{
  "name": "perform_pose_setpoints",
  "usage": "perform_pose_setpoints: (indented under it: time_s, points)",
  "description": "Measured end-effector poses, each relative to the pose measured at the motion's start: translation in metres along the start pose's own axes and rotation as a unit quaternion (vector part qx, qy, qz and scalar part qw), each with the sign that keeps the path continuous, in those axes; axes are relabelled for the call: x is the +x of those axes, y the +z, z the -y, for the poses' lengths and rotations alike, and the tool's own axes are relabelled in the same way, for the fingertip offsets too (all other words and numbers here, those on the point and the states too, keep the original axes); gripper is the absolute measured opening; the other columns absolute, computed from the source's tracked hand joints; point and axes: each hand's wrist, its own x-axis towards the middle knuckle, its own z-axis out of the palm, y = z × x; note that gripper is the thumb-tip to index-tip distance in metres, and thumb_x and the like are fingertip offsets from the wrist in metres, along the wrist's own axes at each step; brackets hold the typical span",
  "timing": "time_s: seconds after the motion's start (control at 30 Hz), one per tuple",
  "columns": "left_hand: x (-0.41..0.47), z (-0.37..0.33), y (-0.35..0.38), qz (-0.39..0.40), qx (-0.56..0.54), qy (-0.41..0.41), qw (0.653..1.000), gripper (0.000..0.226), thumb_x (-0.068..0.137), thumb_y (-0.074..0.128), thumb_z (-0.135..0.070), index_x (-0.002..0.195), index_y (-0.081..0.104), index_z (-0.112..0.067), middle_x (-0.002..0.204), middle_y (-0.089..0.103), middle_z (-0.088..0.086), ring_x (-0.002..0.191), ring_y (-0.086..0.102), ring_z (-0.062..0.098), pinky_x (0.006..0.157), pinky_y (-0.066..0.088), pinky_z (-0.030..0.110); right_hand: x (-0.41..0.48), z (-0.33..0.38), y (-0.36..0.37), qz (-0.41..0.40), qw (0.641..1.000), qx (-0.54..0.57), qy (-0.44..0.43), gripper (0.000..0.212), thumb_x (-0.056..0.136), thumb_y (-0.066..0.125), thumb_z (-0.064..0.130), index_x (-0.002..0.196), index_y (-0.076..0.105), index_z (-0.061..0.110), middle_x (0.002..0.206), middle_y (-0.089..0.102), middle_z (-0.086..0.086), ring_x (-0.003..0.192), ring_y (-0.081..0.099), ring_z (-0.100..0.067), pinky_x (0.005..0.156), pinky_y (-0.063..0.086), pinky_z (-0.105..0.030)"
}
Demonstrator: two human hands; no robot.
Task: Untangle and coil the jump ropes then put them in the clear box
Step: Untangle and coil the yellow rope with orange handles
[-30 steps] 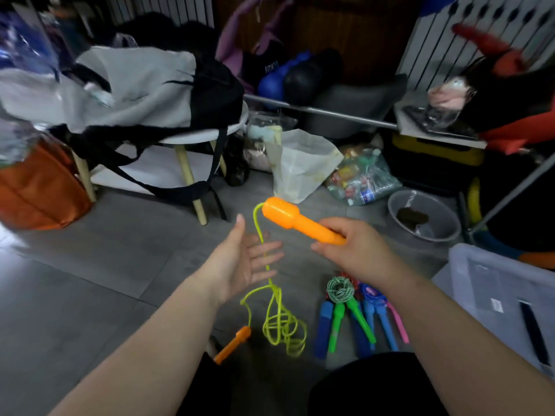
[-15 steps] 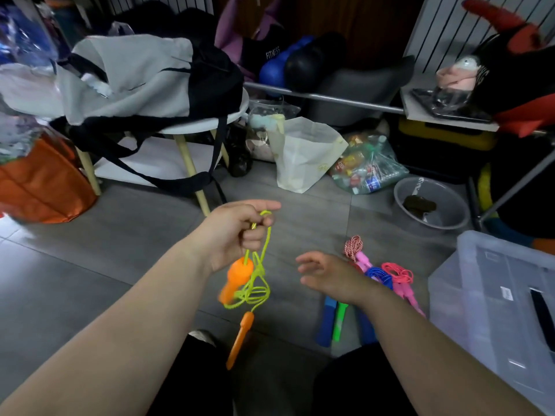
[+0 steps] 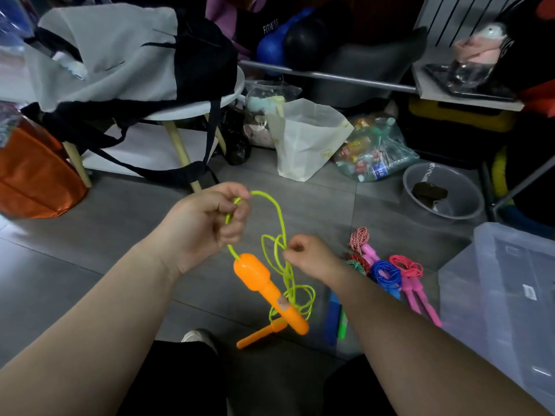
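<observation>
Cluttered home storage room: backpack (image 3: pixel 120 52), bags, gym gear.

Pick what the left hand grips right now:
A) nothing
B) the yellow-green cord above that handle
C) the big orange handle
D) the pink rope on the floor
B: the left hand pinches the yellow-green cord just above the orange handle, which hangs free below the fingers.

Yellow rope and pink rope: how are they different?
The yellow rope hangs loose and tangled from the left hand and right hand; the pink rope lies coiled on the floor. The yellow rope has orange handles; the pink rope has pink ones. Both are outside the clear box.
</observation>
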Motion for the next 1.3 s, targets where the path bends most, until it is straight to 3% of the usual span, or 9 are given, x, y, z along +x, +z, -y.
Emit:
perform_pose_setpoints:
  time_s: [0.13,0.23,0.4,0.57,0.67,0.87,1.0,1.17,1.3]
  points:
    - [0.017,0.020,-0.030,-0.131,0.170,0.007,0.977,0.029,0.092,0.036,0.002,0.073,0.053,-0.011,0.050,0.057,-0.005,0.050,0.050,0.011,0.051,0.041,0.019,0.000,0.001,-0.020,-0.008,0.997,0.073,0.011,0.028,0.085,0.056,0.005,0.059,0.054,0.014,0.051,0.054,0.007,0.042,0.048,0.001,0.052,0.039,-0.017]
    - [0.028,0.035,-0.049,-0.183,0.335,-0.027,0.924,0.024,0.091,0.048,-0.004,0.075,0.060,-0.017,0.085,0.061,0.004,0.085,0.050,0.017,0.071,0.039,0.023,-0.001,0.006,-0.042,-0.018,0.996,0.090,-0.015,0.008,0.085,0.059,0.005,0.081,0.065,0.004,0.046,0.055,0.013,0.036,0.047,0.007,0.047,0.038,-0.006]
    - [0.042,0.042,-0.037,-0.167,0.436,-0.014,0.884,0.016,0.091,0.051,-0.009,0.096,0.065,-0.014,0.092,0.060,0.003,0.091,0.050,0.012,0.059,0.032,0.000,-0.009,0.009,-0.051,0.026,0.990,0.137,-0.034,0.012,0.081,0.064,0.004,0.077,0.060,0.015,0.061,0.053,0.005,0.044,0.048,0.006,0.048,0.036,-0.004]
    - [0.043,0.059,-0.002,-0.035,0.364,0.030,0.930,0.019,0.085,0.059,-0.014,0.103,0.055,-0.021,0.080,0.060,-0.011,0.067,0.058,-0.003,0.067,0.042,0.004,0.009,0.018,-0.040,0.052,0.981,0.180,-0.044,0.025,0.080,0.064,0.000,0.069,0.052,0.020,0.065,0.047,0.002,0.055,0.042,-0.002,0.051,0.034,-0.010]
    - [0.053,0.065,-0.005,-0.056,0.356,0.004,0.933,0.034,0.081,0.065,-0.015,0.108,0.047,-0.025,0.072,0.062,-0.011,0.057,0.056,-0.011,0.063,0.041,0.004,0.014,0.021,-0.031,0.081,0.975,0.204,-0.034,0.025,0.081,0.061,-0.002,0.070,0.049,0.018,0.063,0.046,0.004,0.045,0.042,0.004,0.048,0.032,-0.007]
    - [0.054,0.064,-0.010,-0.086,0.284,0.036,0.954,0.037,0.080,0.062,0.005,0.093,0.050,-0.027,0.050,0.064,-0.013,0.065,0.056,0.005,0.070,0.046,0.015,0.016,0.029,-0.026,0.107,0.956,0.274,0.010,0.022,0.088,0.051,0.004,0.070,0.052,0.017,0.062,0.046,-0.002,0.050,0.043,-0.004,0.049,0.034,-0.017]
    - [0.053,0.057,-0.012,-0.116,0.188,0.035,0.975,0.036,0.085,0.047,0.014,0.086,0.046,-0.022,0.047,0.061,-0.009,0.044,0.057,0.002,0.051,0.050,0.018,0.018,0.030,-0.026,0.015,0.947,0.319,0.032,0.029,0.088,0.046,0.002,0.062,0.051,0.014,0.055,0.051,-0.004,0.037,0.046,-0.002,0.040,0.037,-0.013]
    - [0.063,0.050,-0.033,-0.284,0.169,0.072,0.941,0.040,0.085,0.033,0.017,0.074,0.045,-0.020,0.067,0.047,0.000,0.037,0.048,-0.002,0.048,0.045,0.019,0.021,0.027,-0.043,-0.066,0.879,0.467,0.068,0.030,0.090,0.040,0.006,0.063,0.050,0.012,0.042,0.057,0.004,0.037,0.054,-0.005,0.037,0.040,-0.013]
    - [0.066,0.055,-0.044,-0.319,0.286,0.046,0.903,0.031,0.087,0.042,0.007,0.083,0.058,-0.019,0.083,0.055,0.003,0.069,0.055,0.015,0.070,0.043,0.022,0.021,0.027,-0.044,-0.064,0.836,0.539,0.087,0.027,0.092,0.038,0.009,0.068,0.050,0.012,0.041,0.056,0.004,0.038,0.056,-0.004,0.036,0.042,-0.013]
